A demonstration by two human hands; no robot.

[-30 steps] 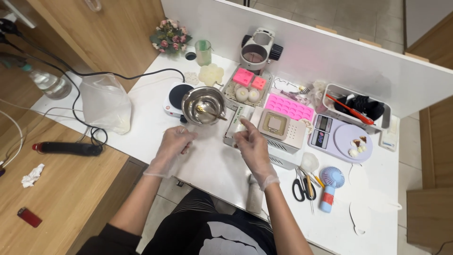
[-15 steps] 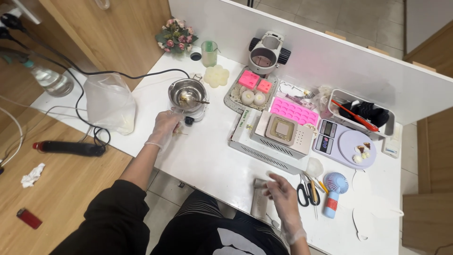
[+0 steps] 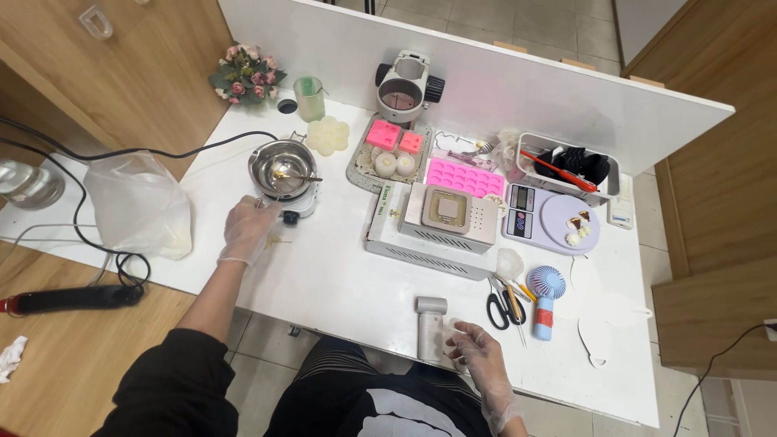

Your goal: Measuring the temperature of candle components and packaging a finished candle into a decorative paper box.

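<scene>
The gloved left hand [image 3: 248, 230] rests on the white worktop [image 3: 340, 275] just beside the small hot plate [image 3: 298, 206] that carries the steel pot [image 3: 282, 166], its grip loosely curled and clamped on nothing; a spoon [image 3: 298, 176] lies in the pot. The gloved right hand [image 3: 477, 352] sits at the worktop's near edge, fingers spread and touching the grey handheld tool [image 3: 430, 325] lying there; black scissors [image 3: 499, 305] and a small blue fan [image 3: 546, 293] lie near.

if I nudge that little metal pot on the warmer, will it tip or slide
The metal pot looks light and shiny, so it would probably slide easily. It perches on a small warmer, so a sideways push might tip it. The spoon resting inside could shift.
</scene>
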